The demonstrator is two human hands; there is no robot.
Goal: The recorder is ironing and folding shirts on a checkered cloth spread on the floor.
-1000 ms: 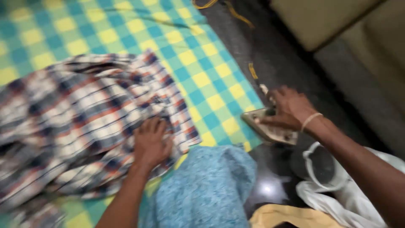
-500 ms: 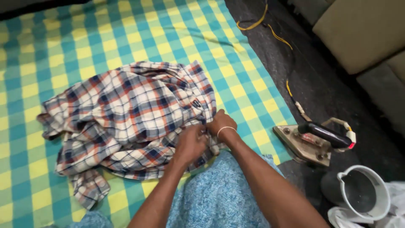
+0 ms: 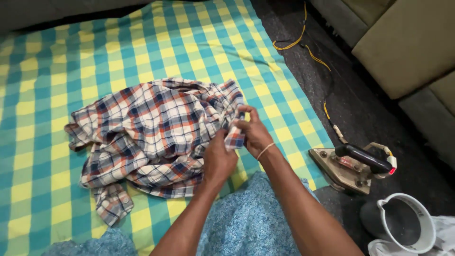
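Both my hands are closed on the right edge of a crumpled plaid shirt (image 3: 151,128), checked in white, navy and rust. My right hand (image 3: 253,132) pinches a small flap of the fabric between thumb and fingers, lifting it just clear of the rest of the shirt; a thin pale band circles that wrist. My left hand (image 3: 219,159) sits just below and beside it, fingers curled into the cloth (I cannot tell how much they gather, since the back of the hand faces up). Both forearms reach in from the bottom edge, the right crossing over a blue patterned cloth (image 3: 246,223) near the shirt's lower right.

The shirt lies bunched on a yellow, green and blue checked sheet (image 3: 57,61), one sleeve trailing toward its lower left. Well to the right of the shirt, off the sheet on the dark floor, stands a metal iron (image 3: 353,166) with a black handle, its yellow cord (image 3: 303,40) running away behind. Beyond the iron, lower right, is a white-rimmed container (image 3: 403,223).
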